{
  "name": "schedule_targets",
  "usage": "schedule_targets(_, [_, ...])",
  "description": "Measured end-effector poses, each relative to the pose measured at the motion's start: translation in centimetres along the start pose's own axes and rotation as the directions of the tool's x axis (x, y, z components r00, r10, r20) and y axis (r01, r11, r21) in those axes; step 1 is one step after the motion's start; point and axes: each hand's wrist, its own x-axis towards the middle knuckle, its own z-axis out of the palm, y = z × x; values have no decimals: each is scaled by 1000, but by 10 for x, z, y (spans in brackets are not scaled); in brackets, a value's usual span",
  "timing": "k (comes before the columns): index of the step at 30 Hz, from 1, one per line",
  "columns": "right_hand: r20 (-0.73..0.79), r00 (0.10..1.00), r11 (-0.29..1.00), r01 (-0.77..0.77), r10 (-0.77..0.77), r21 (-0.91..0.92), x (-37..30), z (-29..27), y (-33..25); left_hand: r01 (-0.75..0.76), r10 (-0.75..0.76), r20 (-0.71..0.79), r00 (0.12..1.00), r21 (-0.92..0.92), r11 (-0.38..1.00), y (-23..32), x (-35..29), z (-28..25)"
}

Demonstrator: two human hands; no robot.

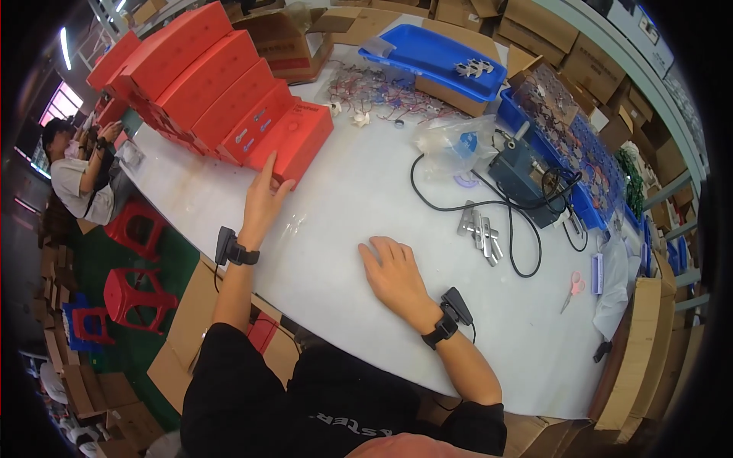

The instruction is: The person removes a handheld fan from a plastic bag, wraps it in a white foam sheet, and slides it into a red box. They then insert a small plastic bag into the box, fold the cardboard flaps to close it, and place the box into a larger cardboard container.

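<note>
The red cardboard box (305,139) lies flat on the white table (328,206), at the front of the stack of red boxes (200,85), on the left half of the surface. Its long axis runs slantwise, from a near end at the lower left to a far end at the upper right, so the near end points toward the person. The left hand (263,200) reaches to this near end: the index finger is stretched onto the box, and the thumb is apart from it, beside the near right corner; the fingers are not wrapped around the box. The right hand (395,276) rests palm down on the table, fingers extended and nearly side by side, well apart from the box. On its left side the box is close against the stack, while its right long edge faces a wide stretch of white surface. This stretch reaches to the black cable (539,248) and the metal parts (482,235) on the right. The table's curved near edge passes below both hands.
</note>
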Motion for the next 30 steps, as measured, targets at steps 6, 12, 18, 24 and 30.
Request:
schedule_targets(6, [15, 1000, 1000, -9, 9, 20, 0, 2, -1, -29, -191, -376, 907, -508, 861, -29, -84, -53])
schedule_targets(12, [106, 993, 999, -44, 46, -26, 6, -8, -3, 346, -477, -464, 747, -341, 874, -154, -227, -127])
schedule_targets(18, [255, 964, 996, -51, 69, -79, 14, -13, -12, 777, -772, -101, 628, 134, 615, -324, -432, -59])
schedule_targets(24, [302, 936, 983, -180, 179, -24, 35, -12, -73, 998, -919, 392, 47, 27, 62, -372, -484, 48])
schedule_targets(30, [499, 867, 1000, 2, -1, -1, 67, 34, -151, 934, -902, 379, 209, 195, 298, -402, -414, 115])
